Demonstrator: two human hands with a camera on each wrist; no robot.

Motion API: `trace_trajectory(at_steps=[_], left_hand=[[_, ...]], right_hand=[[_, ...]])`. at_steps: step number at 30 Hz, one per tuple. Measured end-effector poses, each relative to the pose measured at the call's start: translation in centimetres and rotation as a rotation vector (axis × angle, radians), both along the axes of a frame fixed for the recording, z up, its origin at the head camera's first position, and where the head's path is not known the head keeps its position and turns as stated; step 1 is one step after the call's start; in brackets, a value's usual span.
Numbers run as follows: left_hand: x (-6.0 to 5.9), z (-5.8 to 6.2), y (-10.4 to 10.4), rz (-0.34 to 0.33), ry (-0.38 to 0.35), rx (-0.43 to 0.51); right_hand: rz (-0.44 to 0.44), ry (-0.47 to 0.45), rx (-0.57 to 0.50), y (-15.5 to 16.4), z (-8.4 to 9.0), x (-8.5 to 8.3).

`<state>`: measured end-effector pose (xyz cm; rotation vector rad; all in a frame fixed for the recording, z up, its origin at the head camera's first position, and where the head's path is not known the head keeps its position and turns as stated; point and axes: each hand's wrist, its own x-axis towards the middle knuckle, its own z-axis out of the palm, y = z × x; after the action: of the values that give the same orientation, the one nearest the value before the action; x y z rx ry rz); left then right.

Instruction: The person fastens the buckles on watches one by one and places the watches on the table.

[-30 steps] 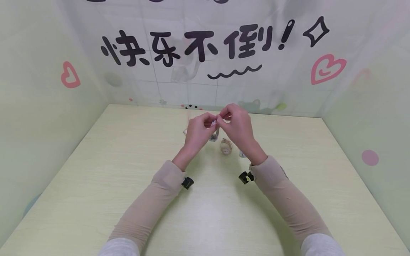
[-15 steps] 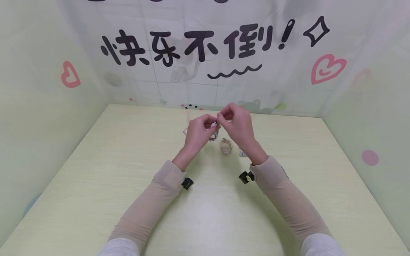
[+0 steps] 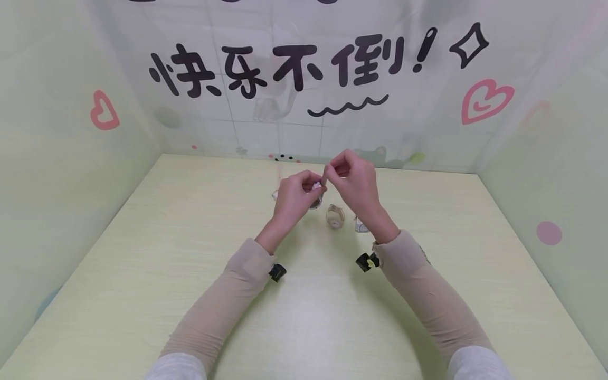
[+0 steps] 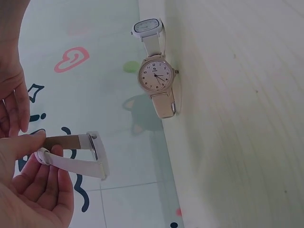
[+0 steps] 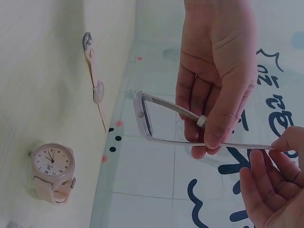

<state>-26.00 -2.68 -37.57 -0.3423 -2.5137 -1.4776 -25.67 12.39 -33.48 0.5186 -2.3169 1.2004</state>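
A wristwatch with a white case hangs in the air between the hands, its strap bent into a loop. My left hand pinches the strap by the small keeper loop. Between thumb and finger, my right hand holds the far end of the strap. In the head view the right hand stands slightly higher than the left, and the watch case shows partly below the left fingers. The watch's dial faces away from both wrist cameras.
On the table near the hands stand a round beige watch and a white watch to its right. A slim watch with a pale strap lies left of the left hand. A printed wall sheet rises behind.
My right hand has shifted slightly up and right, away from the left hand. The left hand stays nearly in place with the watch.
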Motion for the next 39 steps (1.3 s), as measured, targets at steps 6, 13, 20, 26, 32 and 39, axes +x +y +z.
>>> trace_trajectory(at_steps=[6, 13, 20, 26, 32, 39], left_hand=[[-0.1, -0.1, 0.0, -0.006, -0.005, 0.011], [-0.2, -0.3, 0.0, -0.014, 0.0, 0.008], [-0.3, -0.5, 0.0, -0.025, 0.007, 0.017], [-0.3, -0.7, 0.0, -0.016, 0.011, -0.012], [-0.3, -0.8, 0.0, -0.016, 0.015, -0.039], [-0.2, -0.8, 0.0, -0.019, 0.025, -0.037]], right_hand=[[-0.001, 0.003, -0.01, 0.1, -0.1, -0.1], [0.001, 0.021, -0.031, 0.3, -0.1, 0.0], [0.004, 0.006, -0.049, 0.4, -0.2, 0.0], [0.017, -0.046, -0.049, 0.5, -0.7, -0.2], [0.024, -0.072, 0.014, 0.6, -1.2, -0.4], [0.053, -0.115, 0.046, 0.7, -1.6, -0.5]])
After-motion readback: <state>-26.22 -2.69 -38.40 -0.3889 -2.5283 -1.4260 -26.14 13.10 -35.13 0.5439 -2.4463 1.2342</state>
